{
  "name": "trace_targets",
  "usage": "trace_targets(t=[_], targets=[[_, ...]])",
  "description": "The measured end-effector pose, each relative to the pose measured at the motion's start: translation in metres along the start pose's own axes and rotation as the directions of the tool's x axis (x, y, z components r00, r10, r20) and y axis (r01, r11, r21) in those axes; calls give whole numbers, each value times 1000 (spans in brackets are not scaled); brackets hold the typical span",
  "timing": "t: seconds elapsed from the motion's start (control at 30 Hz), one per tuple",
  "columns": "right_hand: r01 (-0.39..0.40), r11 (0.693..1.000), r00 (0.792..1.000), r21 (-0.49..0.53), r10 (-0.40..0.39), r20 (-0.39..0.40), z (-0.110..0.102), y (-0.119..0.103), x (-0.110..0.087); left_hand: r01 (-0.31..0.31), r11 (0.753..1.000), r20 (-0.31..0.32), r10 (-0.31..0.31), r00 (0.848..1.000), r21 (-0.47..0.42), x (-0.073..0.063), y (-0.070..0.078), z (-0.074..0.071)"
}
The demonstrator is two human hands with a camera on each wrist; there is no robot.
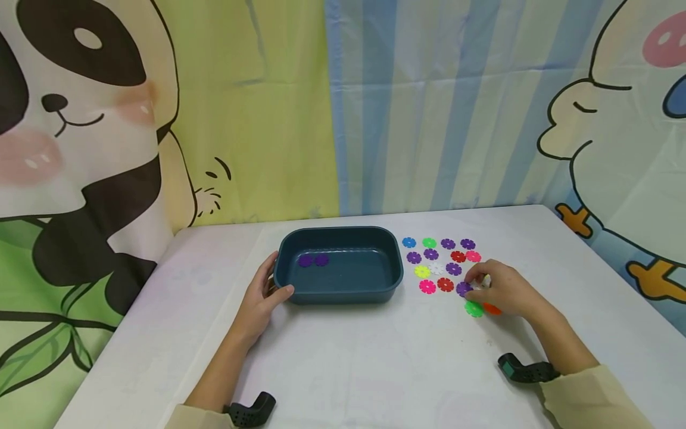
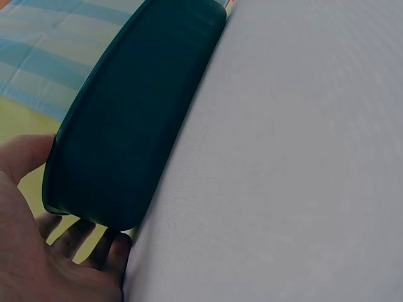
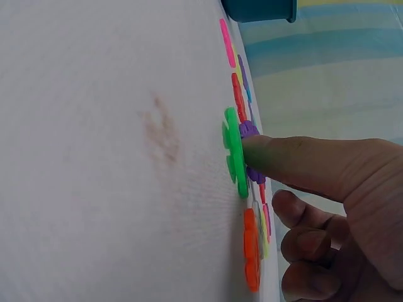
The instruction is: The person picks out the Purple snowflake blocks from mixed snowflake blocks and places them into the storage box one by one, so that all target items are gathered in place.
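A dark teal rectangular plastic basin (image 1: pixel 343 298) stands on the white table, with two purple flower-shaped discs (image 1: pixel 313 260) lying inside. My left hand (image 1: pixel 261 304) holds the basin's left end, thumb at the front corner and fingers along the side. In the left wrist view, the basin's outer wall (image 2: pixel 126 119) lies between that thumb and the fingers. Right of the basin, my right hand (image 1: pixel 501 289) pinches a purple notched flower disc (image 1: pixel 463 289) at the table between thumb and forefinger. The thumb (image 3: pixel 283 157) presses against it in the right wrist view; the forefinger is hidden there.
Several notched flower discs in blue, green, purple, red, pink, yellow and white lie flat between basin and right hand, such as a yellow disc (image 1: pixel 422 271). A green disc (image 1: pixel 474 309) and an orange disc (image 1: pixel 492 309) lie by the right hand. A curtain (image 1: pixel 429 119) hangs behind.
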State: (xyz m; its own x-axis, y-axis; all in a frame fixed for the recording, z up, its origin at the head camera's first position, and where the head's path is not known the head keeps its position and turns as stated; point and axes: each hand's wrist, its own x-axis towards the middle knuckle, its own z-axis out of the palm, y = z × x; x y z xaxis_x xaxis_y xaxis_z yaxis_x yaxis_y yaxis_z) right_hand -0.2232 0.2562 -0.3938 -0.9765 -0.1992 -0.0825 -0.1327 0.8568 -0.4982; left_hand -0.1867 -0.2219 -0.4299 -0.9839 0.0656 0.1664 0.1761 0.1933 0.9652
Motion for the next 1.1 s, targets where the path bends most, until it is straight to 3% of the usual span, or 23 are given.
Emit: trace_targets(t=[0.87,1.1], targets=[[0,988,999,155,-7,44,-3,-4,-3,2,1000,1,-2,1000,-3,0,-1,-2],[30,981,1000,192,-28,-13,-5,0,-5,9,1000,6,-9,1000,-3,0,-1,-1]])
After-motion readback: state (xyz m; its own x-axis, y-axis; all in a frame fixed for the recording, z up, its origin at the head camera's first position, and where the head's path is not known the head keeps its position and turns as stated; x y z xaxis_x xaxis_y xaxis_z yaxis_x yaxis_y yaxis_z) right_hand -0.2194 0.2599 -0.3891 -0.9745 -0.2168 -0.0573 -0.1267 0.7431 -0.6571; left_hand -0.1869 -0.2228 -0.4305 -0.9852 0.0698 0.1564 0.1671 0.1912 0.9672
